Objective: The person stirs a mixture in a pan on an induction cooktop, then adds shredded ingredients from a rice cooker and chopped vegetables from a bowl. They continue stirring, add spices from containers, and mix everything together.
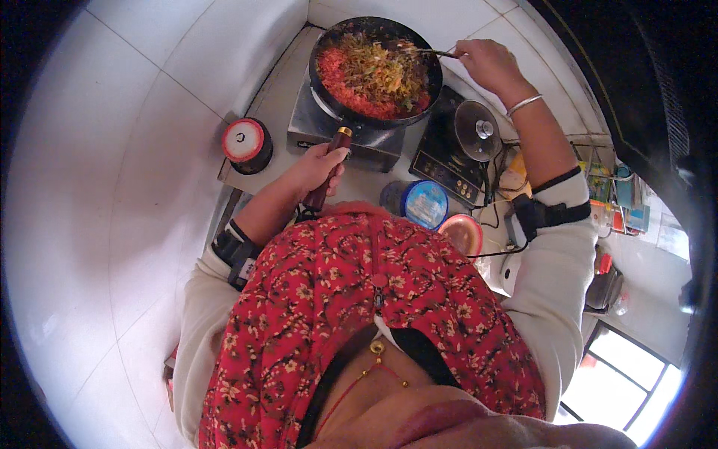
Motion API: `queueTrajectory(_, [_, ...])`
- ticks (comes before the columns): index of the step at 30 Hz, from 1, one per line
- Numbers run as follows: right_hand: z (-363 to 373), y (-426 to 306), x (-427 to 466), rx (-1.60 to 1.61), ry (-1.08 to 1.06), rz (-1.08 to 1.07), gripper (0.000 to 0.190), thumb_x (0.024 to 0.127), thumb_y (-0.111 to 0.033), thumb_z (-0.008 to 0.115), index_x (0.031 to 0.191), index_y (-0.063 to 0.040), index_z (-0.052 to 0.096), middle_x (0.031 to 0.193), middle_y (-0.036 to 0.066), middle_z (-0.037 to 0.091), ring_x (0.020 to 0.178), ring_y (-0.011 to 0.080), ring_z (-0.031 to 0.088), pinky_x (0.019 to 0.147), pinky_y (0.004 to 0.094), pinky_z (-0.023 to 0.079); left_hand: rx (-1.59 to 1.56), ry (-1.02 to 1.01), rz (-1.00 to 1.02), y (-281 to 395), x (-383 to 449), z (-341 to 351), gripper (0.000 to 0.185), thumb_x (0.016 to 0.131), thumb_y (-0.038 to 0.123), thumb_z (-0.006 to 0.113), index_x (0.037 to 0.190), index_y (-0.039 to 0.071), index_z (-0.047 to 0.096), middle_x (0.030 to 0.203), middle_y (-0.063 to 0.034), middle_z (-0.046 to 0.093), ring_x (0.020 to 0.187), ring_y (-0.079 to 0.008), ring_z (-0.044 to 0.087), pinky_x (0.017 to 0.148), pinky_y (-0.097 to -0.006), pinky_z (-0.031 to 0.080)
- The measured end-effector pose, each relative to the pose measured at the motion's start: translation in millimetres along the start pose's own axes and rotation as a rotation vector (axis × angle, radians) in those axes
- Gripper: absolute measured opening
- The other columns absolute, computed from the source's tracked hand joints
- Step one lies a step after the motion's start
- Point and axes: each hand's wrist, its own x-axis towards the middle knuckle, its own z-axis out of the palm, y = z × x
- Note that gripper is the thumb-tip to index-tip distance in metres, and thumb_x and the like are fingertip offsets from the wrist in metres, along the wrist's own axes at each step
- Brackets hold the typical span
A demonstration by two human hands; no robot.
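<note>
A dark wok (415, 115) stands on a steel gas stove (370, 147) against the wall. Inside it, red minced food (336, 78) fills the left and lower side, beside a heap of yellow-green shredded food (376, 64). My left hand (322, 171) is closed around the wok's brown handle (338, 140). At the wok's upper right, my right hand (485, 63) grips the thin metal handle of a utensil (440, 53). The utensil's far end is among the food, so its shape cannot be told.
A black induction cooker (443, 168) is right of the stove, with a glass lid (477, 132) on it. A lidded pot with a red rim (244, 140) stands at the left. Nearer me are a blue-lidded container (426, 205), a red-rimmed bowl (463, 234) and cables. Tiled walls border the counter.
</note>
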Motion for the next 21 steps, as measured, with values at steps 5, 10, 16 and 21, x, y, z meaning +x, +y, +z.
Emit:
queueTrajectory(5, [48.0,33.5,6.2,0.055,-0.24,-0.071,0.016,0.083,-0.018,0.061,0.094,-0.009,0.069,0.083,0.014,0.069,0.077,0.0317,0.068,0.067,0.0444,0.054,-0.025,-0.018,-0.041,3.5,-2.9,-0.2,0.022,0.099,0.028,0.051,0.094,0.009,0.043,0.069,-0.0019,0.047,0.048,-0.0135,0.046,0.043,-0.0313,0.041])
queueTrajectory(10, [84.5,29.3,-7.6,1.14,-0.734,0.609,0.016,0.089,-0.017,0.062,0.104,-0.01,0.064,0.059,-0.002,0.05,0.045,0.0086,0.044,0.039,0.0271,0.034,0.061,0.036,-0.03,3.1,-2.1,6.3,0.024,0.1,0.032,0.05,0.095,0.011,0.041,0.068,-0.001,0.046,0.049,-0.0127,0.046,0.043,-0.0313,0.041])
queueTrajectory(16, [136.6,-49.9,17.0,1.366,-0.444,0.658,0.015,0.09,-0.017,0.061,0.102,-0.009,0.064,0.057,-0.004,0.045,0.041,0.0073,0.037,0.035,0.0262,0.026,0.107,0.038,-0.044,5.1,-4.4,10.7,0.023,0.1,0.031,0.049,0.096,0.01,0.039,0.069,-0.0013,0.045,0.049,-0.0127,0.045,0.045,-0.0329,0.043])
queueTrajectory(21, [132.9,-61.5,20.4,1.537,-0.322,0.773,0.016,0.09,-0.016,0.061,0.101,-0.006,0.066,0.061,-0.002,0.048,0.043,0.0104,0.039,0.035,0.0293,0.027,0.076,0.035,-0.039,4.6,-4.1,10.4,0.022,0.1,0.029,0.049,0.095,0.01,0.039,0.069,-0.0015,0.045,0.048,-0.013,0.046,0.045,-0.0336,0.044])
